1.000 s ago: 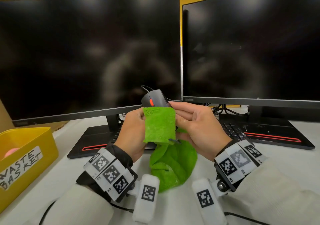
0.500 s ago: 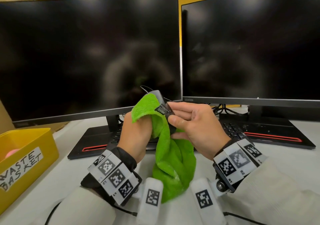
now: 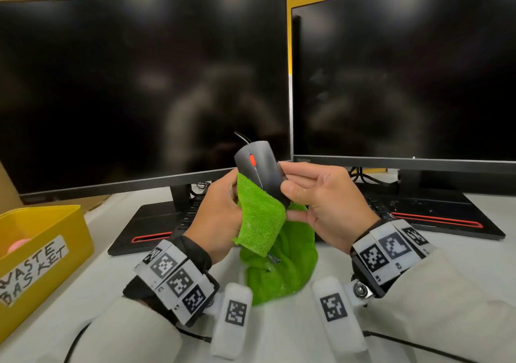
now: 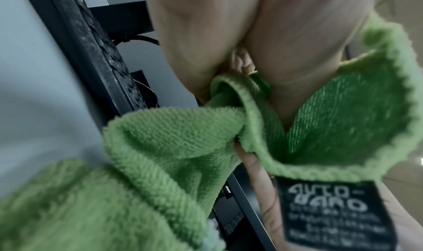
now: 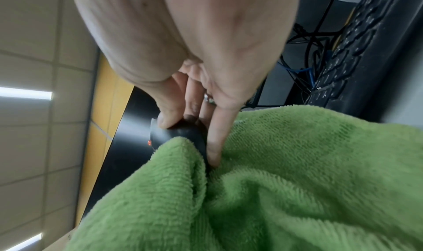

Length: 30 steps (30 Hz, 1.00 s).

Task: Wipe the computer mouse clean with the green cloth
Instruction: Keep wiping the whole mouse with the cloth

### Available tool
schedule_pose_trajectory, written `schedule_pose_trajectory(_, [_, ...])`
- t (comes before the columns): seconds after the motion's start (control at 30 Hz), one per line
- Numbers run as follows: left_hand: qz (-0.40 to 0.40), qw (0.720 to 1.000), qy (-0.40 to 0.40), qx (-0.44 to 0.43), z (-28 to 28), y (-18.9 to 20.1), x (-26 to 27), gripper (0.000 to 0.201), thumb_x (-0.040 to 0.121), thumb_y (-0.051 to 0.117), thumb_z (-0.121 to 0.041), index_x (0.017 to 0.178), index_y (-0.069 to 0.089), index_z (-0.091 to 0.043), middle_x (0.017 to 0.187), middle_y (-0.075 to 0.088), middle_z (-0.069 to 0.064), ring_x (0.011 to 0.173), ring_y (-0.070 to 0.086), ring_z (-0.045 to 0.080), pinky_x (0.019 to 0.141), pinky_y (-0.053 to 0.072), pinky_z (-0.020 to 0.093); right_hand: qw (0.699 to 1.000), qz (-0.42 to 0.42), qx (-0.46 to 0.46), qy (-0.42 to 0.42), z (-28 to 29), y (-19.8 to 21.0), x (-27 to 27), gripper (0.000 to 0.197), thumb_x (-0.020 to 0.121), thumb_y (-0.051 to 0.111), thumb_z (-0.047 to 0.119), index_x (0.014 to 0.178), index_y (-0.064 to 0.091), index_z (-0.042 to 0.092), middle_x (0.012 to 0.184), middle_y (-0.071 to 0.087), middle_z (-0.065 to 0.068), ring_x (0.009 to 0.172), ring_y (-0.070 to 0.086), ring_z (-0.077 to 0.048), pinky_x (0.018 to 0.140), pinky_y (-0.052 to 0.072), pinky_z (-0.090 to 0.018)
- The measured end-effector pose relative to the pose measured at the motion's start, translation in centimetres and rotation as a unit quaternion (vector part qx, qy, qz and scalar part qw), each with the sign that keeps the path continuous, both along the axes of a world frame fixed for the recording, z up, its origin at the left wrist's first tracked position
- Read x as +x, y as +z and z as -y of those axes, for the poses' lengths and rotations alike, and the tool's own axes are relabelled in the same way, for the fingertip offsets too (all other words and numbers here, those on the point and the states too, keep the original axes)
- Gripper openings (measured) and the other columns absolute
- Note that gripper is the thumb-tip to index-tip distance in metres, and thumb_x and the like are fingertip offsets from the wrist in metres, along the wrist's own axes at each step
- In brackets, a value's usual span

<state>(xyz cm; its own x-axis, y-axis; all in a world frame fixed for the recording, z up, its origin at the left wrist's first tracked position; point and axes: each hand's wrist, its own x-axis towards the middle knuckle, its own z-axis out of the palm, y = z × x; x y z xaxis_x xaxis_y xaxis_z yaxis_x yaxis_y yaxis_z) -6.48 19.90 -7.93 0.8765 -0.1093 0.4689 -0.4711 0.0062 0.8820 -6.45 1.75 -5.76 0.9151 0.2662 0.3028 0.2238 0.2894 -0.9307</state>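
Note:
A black wired computer mouse (image 3: 258,167) with a red scroll wheel is held up in front of the monitors, top face towards me. My right hand (image 3: 321,197) grips it by its right side, thumb on top; the right wrist view shows the mouse (image 5: 181,133) pinched between thumb and fingers. My left hand (image 3: 220,211) holds the green cloth (image 3: 262,217) against the mouse's lower left side. The rest of the cloth hangs down to the desk. In the left wrist view the cloth (image 4: 174,142) is bunched in the fingers, its black label (image 4: 332,213) showing.
Two dark monitors (image 3: 139,83) (image 3: 405,77) stand close behind, with black keyboards (image 3: 377,209) tucked on their bases. A yellow bin (image 3: 39,251) labelled waste basket sits at the left. The white desk (image 3: 460,265) lies below, with cables behind the monitors.
The cloth covered the mouse half a second ago; now it has slid down and left, and the mouse's top with the red wheel is bare. Both hands stayed at the same place.

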Motion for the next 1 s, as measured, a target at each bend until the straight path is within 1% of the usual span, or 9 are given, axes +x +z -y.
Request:
schedule_pose_trajectory(0.13, [0.016,0.999,0.005,0.032,-0.2,0.2,0.1,0.072,0.063,0.095,-0.006,0.128,0.065,0.000,0.120,0.074,0.028,0.115,0.067,0.053,0.097,0.055,0.068,0.999,-0.031,0.029,0.005,0.2,0.2,-0.1,0.036,0.099,0.056,-0.007,0.134,0.061,0.000,0.120,0.076,-0.018,0.116,0.071,-0.036,0.087,0.061,-0.058])
schedule_pose_trajectory(0.27, [0.029,0.998,0.015,0.059,-0.4,0.5,-0.3,0.071,0.062,0.094,-0.001,0.127,0.066,-0.002,0.115,0.080,0.016,0.111,0.075,0.040,0.096,0.061,0.055,0.997,-0.047,0.047,0.026,0.3,0.1,0.1,0.038,0.100,0.053,-0.008,0.137,0.059,-0.003,0.125,0.072,-0.023,0.117,0.070,-0.040,0.094,0.056,-0.067])
schedule_pose_trajectory(0.4, [0.059,0.994,0.017,0.089,-0.8,0.6,-0.2,0.066,0.066,0.094,0.004,0.126,0.067,-0.002,0.114,0.081,0.012,0.107,0.078,0.030,0.093,0.064,0.048,0.996,-0.052,0.050,0.045,0.5,0.1,0.3,0.037,0.100,0.052,-0.008,0.134,0.063,0.000,0.102,0.077,-0.011,0.084,0.075,-0.022,0.095,0.054,-0.068])
schedule_pose_trajectory(0.47, [0.072,0.992,0.017,0.099,-1.0,0.6,-0.1,0.062,0.067,0.094,0.005,0.124,0.069,-0.002,0.112,0.082,0.011,0.103,0.079,0.025,0.089,0.064,0.043,0.997,-0.057,0.043,0.041,0.6,0.1,0.3,0.034,0.100,0.052,-0.007,0.129,0.068,0.003,0.097,0.078,-0.008,0.079,0.074,-0.019,0.096,0.054,-0.067])
schedule_pose_trajectory(0.57, [0.094,0.990,0.009,0.103,-1.0,0.8,-0.2,0.055,0.072,0.092,0.004,0.123,0.072,-0.002,0.110,0.082,0.011,0.097,0.076,0.016,0.083,0.062,0.034,0.996,-0.060,0.038,0.053,1.0,0.4,0.2,0.033,0.101,0.050,-0.003,0.125,0.071,0.007,0.113,0.077,-0.014,0.094,0.074,-0.027,0.096,0.055,-0.064])
schedule_pose_trajectory(0.77, [0.101,0.992,-0.006,0.077,-0.7,1.0,-0.4,0.045,0.081,0.080,-0.004,0.125,0.073,-0.006,0.117,0.079,0.018,0.102,0.075,0.023,0.087,0.065,0.042,0.991,-0.086,0.072,0.078,1.7,0.9,0.1,0.037,0.103,0.046,0.002,0.135,0.064,0.004,0.132,0.070,-0.019,0.114,0.071,-0.035,0.088,0.060,-0.057])
schedule_pose_trajectory(0.83, [0.088,0.993,0.017,0.079,-0.8,0.8,-0.4,0.052,0.079,0.083,-0.002,0.129,0.068,-0.004,0.117,0.079,0.015,0.101,0.075,0.021,0.086,0.065,0.039,0.991,-0.089,0.075,0.070,1.8,0.8,0.3,0.037,0.103,0.045,0.001,0.136,0.064,0.004,0.132,0.071,-0.017,0.114,0.071,-0.034,0.091,0.058,-0.060])
schedule_pose_trajectory(0.93, [0.045,0.992,0.100,0.065,-1.4,0.3,0.5,0.046,0.083,0.084,0.005,0.119,0.056,-0.002,0.098,0.071,0.013,0.082,0.069,0.023,0.065,0.060,0.046,0.990,-0.096,0.077,0.062,2.0,0.8,0.4,0.038,0.104,0.044,0.002,0.138,0.063,0.005,0.137,0.068,-0.016,0.125,0.066,-0.038,0.099,0.052,-0.067])
schedule_pose_trajectory(1.0, [0.032,0.987,0.144,0.058,-1.7,0.0,1.2,0.037,0.079,0.081,-0.013,0.108,0.062,-0.001,0.099,0.072,0.018,0.088,0.074,0.035,0.067,0.062,0.054,0.991,-0.096,0.075,0.058,2.1,0.8,0.4,0.038,0.105,0.044,0.003,0.137,0.063,0.005,0.136,0.068,-0.017,0.128,0.064,-0.039,0.101,0.050,-0.068])
